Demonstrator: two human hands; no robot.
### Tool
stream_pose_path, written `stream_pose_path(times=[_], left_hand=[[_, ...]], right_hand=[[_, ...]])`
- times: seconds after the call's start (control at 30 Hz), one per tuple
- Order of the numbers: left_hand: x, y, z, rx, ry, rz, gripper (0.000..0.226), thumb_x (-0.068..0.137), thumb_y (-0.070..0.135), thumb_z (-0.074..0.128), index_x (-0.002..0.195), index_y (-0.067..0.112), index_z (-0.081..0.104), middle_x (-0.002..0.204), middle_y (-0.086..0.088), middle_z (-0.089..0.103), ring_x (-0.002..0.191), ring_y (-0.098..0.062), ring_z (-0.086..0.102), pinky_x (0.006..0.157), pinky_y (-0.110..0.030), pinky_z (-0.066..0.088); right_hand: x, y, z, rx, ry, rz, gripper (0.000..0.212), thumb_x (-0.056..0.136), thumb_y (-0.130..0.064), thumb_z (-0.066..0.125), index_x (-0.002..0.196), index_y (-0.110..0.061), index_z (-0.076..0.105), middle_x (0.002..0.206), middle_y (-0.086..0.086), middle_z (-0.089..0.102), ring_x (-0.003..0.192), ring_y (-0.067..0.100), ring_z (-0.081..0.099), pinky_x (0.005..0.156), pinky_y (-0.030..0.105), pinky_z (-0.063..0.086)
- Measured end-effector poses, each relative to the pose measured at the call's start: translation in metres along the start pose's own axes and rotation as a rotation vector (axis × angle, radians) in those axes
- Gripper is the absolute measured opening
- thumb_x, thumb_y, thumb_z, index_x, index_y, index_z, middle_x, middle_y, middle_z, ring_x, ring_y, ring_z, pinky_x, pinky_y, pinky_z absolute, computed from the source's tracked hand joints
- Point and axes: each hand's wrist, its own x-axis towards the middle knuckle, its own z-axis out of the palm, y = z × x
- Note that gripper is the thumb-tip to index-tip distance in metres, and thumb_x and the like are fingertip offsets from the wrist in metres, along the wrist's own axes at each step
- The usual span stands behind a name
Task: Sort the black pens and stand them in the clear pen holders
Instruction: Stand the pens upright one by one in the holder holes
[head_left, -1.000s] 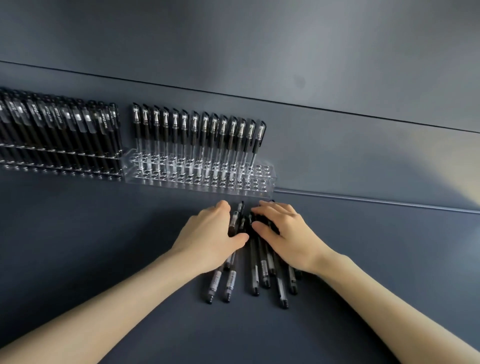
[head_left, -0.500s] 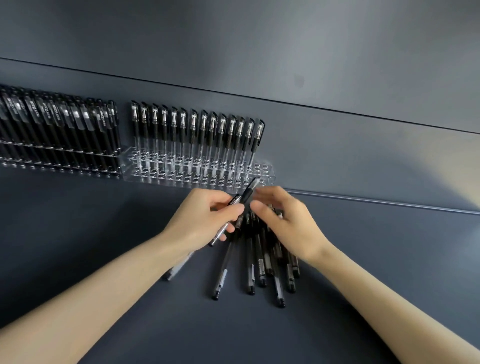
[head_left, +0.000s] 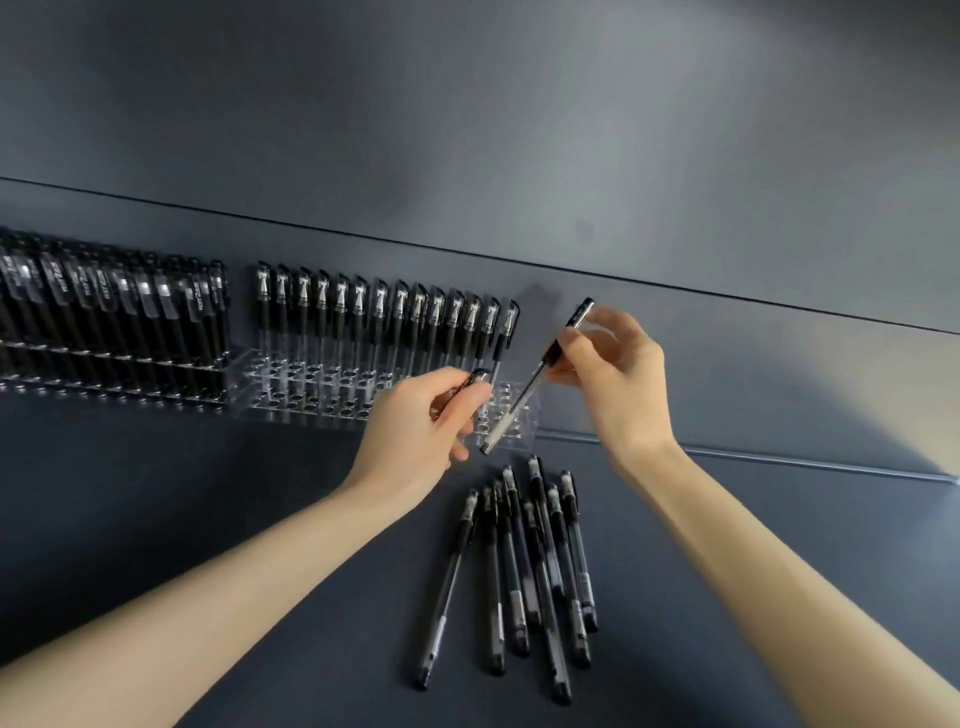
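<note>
Centre-left, the clear holder (head_left: 322, 397) has only its back row filled. The left hand (head_left: 415, 431), flat on the pile a second ago, now grips a pen (head_left: 477, 376). The right hand (head_left: 618, 384) pinches a second pen (head_left: 535, 384) tilted over the holder's empty end. With loose pens (head_left: 519, 571) at lower centre, slotting looks next.

each hand (head_left: 415, 421) (head_left: 618, 379) holds a black pen (head_left: 540, 371) above holder (head_left: 291, 402).

**Slate-grey surroundings**

A matte slate-grey tabletop (head_left: 182, 519) meets a wall panel (head_left: 467, 104) of the same colour. A thin dark seam (head_left: 727, 294) crosses the wall, with a small dark smudge (head_left: 586, 228) above it. A pale strip (head_left: 779, 459) runs along the wall's foot on the right.
</note>
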Motion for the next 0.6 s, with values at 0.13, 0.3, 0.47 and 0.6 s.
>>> stream_pose_path(times=[0.13, 0.3, 0.47, 0.6], left_hand=[[0.019, -0.006, -0.002, 0.099, 0.071, 0.008, 0.034, 0.098, 0.028, 0.046, 0.081, 0.001, 0.057, 0.063, -0.016, 0.052, 0.045, -0.009, 0.035, 0.045, -0.019, 0.028], [0.027, -0.022, -0.003, 0.044, 0.055, 0.007, 0.022, 0.099, 0.02, 0.044, 0.107, 0.006, 0.058, 0.069, -0.005, 0.06, 0.046, -0.009, 0.04, 0.047, -0.027, 0.037], [0.026, -0.032, -0.003, 0.088, 0.086, 0.067, 0.019, 0.099, 0.024, 0.043, 0.109, 0.016, 0.057, 0.067, -0.003, 0.06, 0.046, -0.001, 0.044, 0.047, -0.016, 0.033], [0.023, -0.036, 0.0, 0.1, 0.082, 0.051, 0.022, 0.099, 0.021, 0.044, 0.093, 0.005, 0.059, 0.069, -0.005, 0.061, 0.046, 0.002, 0.045, 0.046, -0.014, 0.033]], right_hand=[[0.022, 0.004, 0.0, -0.12, 0.053, -0.054, 0.042, 0.07, -0.017, 0.059, 0.108, -0.028, 0.045, 0.074, 0.014, 0.067, 0.073, 0.036, 0.063, 0.079, 0.055, 0.053], [0.044, 0.015, 0.004, -0.17, 0.061, -0.158, 0.038, 0.086, -0.003, 0.055, 0.112, -0.029, 0.046, 0.08, 0.014, 0.064, 0.075, 0.026, 0.067, 0.083, 0.052, 0.052], [0.054, 0.029, 0.008, -0.251, 0.047, -0.293, 0.042, 0.093, -0.001, 0.05, 0.131, -0.018, 0.045, 0.085, -0.004, 0.055, 0.079, 0.025, 0.066, 0.082, 0.046, 0.055], [0.058, 0.036, 0.011, -0.28, 0.009, -0.333, 0.045, 0.093, 0.001, 0.05, 0.134, -0.017, 0.046, 0.084, -0.012, 0.049, 0.082, 0.029, 0.064, 0.083, 0.032, 0.056]])
